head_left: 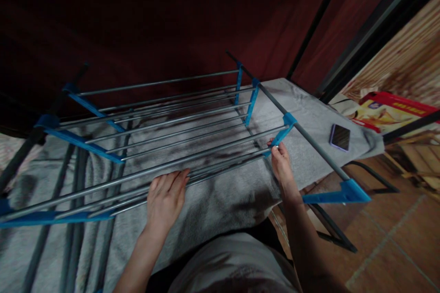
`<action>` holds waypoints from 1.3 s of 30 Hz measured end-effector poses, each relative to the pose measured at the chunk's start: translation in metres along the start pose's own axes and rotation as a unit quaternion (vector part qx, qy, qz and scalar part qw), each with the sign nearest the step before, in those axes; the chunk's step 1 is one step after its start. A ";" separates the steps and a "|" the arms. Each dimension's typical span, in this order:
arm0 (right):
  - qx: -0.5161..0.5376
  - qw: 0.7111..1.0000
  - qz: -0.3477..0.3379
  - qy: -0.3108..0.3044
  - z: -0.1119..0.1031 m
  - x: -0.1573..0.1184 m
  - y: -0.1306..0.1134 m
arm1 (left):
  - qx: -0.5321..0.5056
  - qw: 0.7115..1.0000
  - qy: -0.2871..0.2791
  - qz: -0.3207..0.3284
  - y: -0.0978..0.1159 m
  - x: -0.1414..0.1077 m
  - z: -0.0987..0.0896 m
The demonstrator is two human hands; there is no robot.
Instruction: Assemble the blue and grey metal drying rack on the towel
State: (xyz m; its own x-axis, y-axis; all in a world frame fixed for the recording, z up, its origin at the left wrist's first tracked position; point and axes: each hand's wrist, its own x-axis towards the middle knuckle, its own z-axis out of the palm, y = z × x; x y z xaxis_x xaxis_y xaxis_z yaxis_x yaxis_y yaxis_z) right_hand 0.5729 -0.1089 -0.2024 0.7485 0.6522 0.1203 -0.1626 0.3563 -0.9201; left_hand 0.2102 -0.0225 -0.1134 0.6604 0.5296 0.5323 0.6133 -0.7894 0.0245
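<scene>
Rack [192, 156]: left fingers [172, 180] over lower rods [220, 165], grip unclear; right fingers [277, 155] pinching blue bracket [282, 135].

Light grey top [237, 256] over a black lower garment [273, 238]
The top's cloth is creased, with a faint, blurred darker patch; forearms [139, 256] and hands [167, 197] are bare.

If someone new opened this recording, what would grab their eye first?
Probably the blue brackets at both ends of grey rods, over a grey cloth. The left hand is on the near rods, the right hand at a bracket's lower end. A phone lies on the cloth at right.
</scene>
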 end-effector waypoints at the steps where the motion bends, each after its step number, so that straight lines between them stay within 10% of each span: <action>1: 0.003 1.000 0.002 0.003 0.000 0.000 0.000 | 0.001 1.000 -0.006 0.001 0.003 0.002 0.001; 21: 0.049 0.999 0.015 0.003 0.009 -0.001 -0.004 | -0.075 0.969 -0.190 0.141 0.146 0.126 0.073; 39: -0.006 1.000 0.008 0.014 0.010 0.008 -0.003 | -0.082 0.945 -0.287 0.132 0.152 0.141 0.079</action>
State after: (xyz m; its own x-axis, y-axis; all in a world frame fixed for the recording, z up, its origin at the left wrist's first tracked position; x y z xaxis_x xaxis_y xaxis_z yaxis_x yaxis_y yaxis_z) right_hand 0.5726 -0.0980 -0.1951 0.7636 0.6386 0.0950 -0.1676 0.3382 -0.9260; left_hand 0.4310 -0.0438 -0.1018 0.9363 0.3511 -0.0076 0.3497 -0.9302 0.1118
